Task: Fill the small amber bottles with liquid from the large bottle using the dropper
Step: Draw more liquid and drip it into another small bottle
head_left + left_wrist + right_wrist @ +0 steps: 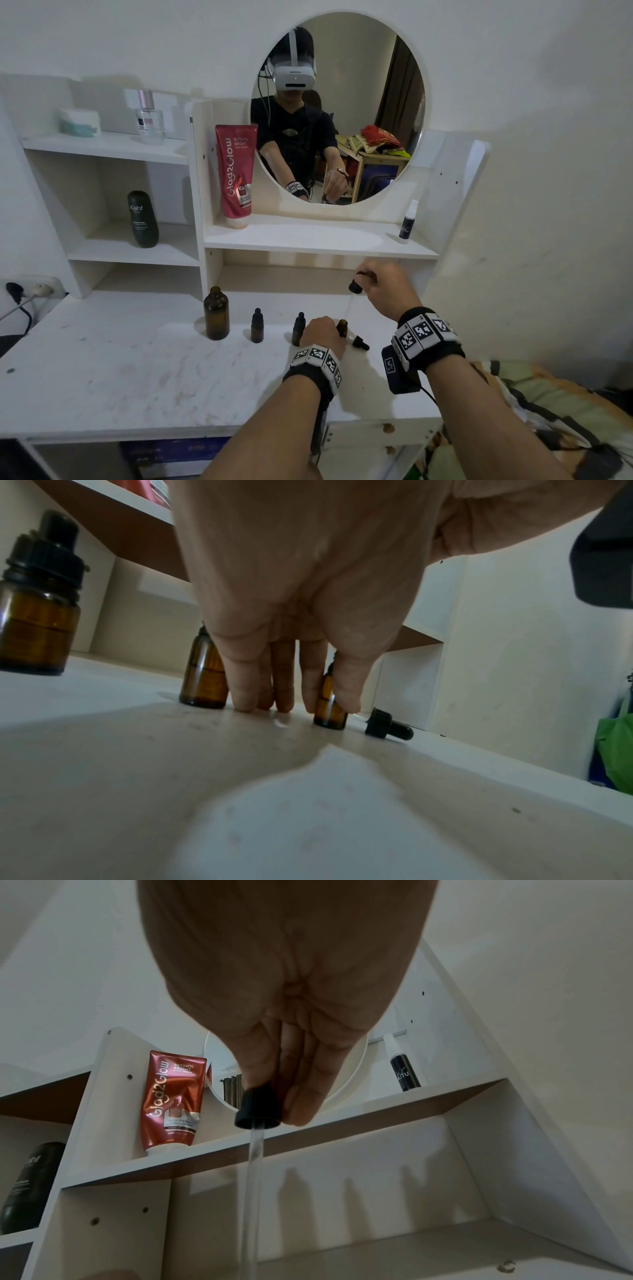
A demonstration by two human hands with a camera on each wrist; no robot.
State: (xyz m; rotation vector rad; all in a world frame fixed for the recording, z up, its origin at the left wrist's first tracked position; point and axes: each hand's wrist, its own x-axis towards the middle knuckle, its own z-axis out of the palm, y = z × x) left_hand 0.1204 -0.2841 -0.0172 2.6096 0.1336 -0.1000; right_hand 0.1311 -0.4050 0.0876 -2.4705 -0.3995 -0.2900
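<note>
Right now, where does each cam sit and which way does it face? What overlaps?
Head: worn on the head, looks forward and down at the white desk, shelves and mirror; both forearms, left hand, right hand show.
Left wrist: low over the desk, looks along the palm at fingers pinching the open small bottle.
Right wrist: looks up along the palm at the dropper and shelves.
Shared: head and left wrist both show the loose cap; head and right wrist the red tube.
</note>
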